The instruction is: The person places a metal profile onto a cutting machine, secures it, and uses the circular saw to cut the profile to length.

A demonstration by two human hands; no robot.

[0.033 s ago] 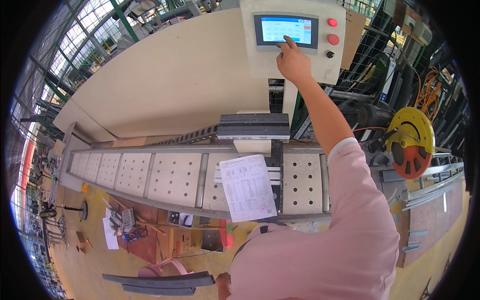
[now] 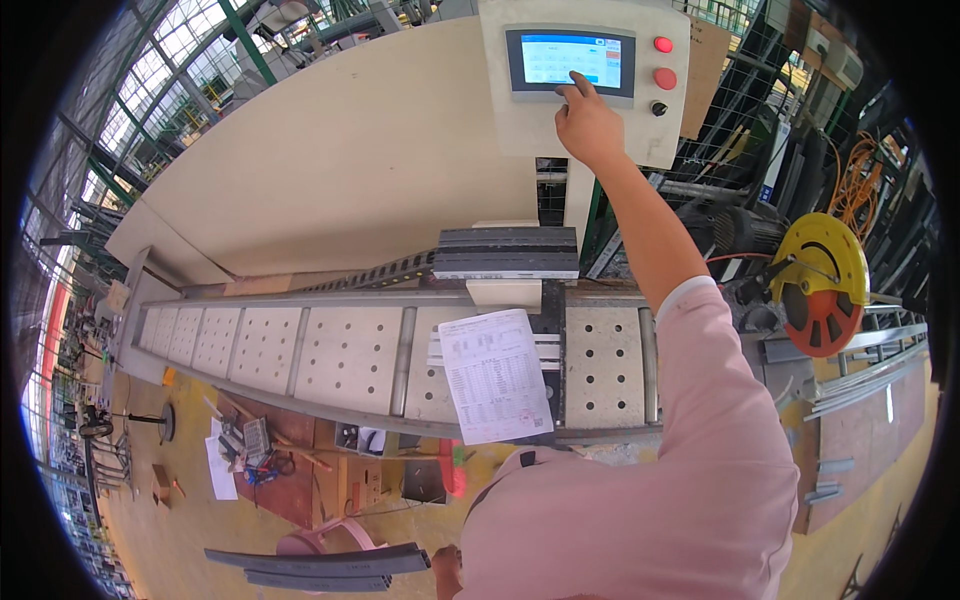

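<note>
Pressing touchscreen [image 2: 570, 62] lower edge with right hand [image 2: 588, 125], forefinger out, other fingers curled, holding nothing; arm stretched because control box [image 2: 600, 135] stands beyond perforated table [image 2: 350, 350]. Paper sheet [image 2: 495, 375] lies flat at table's near edge, readable. Left hand out of view.

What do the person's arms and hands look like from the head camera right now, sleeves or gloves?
The right hand is bare: no glove, ring or watch shows. The right arm wears a pink sleeve pushed up to about the elbow, ending in a paler cuff, with the forearm bare below it. The left hand is hardly in view at the bottom edge, so nothing can be told of it.
</note>
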